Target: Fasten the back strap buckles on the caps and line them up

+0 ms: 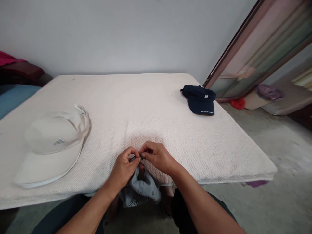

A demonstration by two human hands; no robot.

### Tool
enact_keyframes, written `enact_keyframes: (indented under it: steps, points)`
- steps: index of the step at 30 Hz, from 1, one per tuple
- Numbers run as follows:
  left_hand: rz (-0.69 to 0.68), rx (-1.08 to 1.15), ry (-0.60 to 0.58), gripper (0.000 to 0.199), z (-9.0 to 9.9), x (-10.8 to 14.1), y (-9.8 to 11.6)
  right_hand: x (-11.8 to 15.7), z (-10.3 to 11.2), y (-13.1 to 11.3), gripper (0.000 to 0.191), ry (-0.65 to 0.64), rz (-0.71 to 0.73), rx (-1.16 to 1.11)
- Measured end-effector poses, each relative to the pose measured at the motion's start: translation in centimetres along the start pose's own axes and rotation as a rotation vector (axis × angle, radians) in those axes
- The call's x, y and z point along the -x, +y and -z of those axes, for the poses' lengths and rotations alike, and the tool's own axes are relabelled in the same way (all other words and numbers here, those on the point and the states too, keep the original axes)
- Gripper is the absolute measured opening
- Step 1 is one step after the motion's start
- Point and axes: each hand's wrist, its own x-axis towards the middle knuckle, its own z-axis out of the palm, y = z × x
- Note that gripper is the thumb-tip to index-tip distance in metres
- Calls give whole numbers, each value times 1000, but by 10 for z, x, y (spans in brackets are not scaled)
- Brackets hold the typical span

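Note:
A grey-blue cap [143, 188] hangs below the table's front edge, its strap end up between my hands. My left hand [125, 165] pinches the dark strap from the left. Close against it, my right hand [158, 156] pinches the strap's other part from the right; the fingertips hide most of the fastening. To the left on the white cloth lies a cream cap [53, 143] with its brim toward me. A navy cap [200, 99] with white lettering rests near the table's right edge.
The table [151, 107] has a white textured cloth and stands against a pale wall [122, 35]. At the right are a sliding door [234, 71] and red and purple items on the floor. Dark red furniture [21, 71] stands at the far left.

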Motion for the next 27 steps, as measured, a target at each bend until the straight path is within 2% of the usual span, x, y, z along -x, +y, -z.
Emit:
enact_keyframes:
  steps: [15,23,27]
  points:
    - [139,50,88,26,0,-3,-6,-2,-4,-1,14,36,25,61]
    - [127,50,144,20,-3,-4,-7,-2,-5,-2,16,42,-17,80]
    - [104,129,137,22,-4,-4,-8,-3,-5,2,18,23,-83,-34]
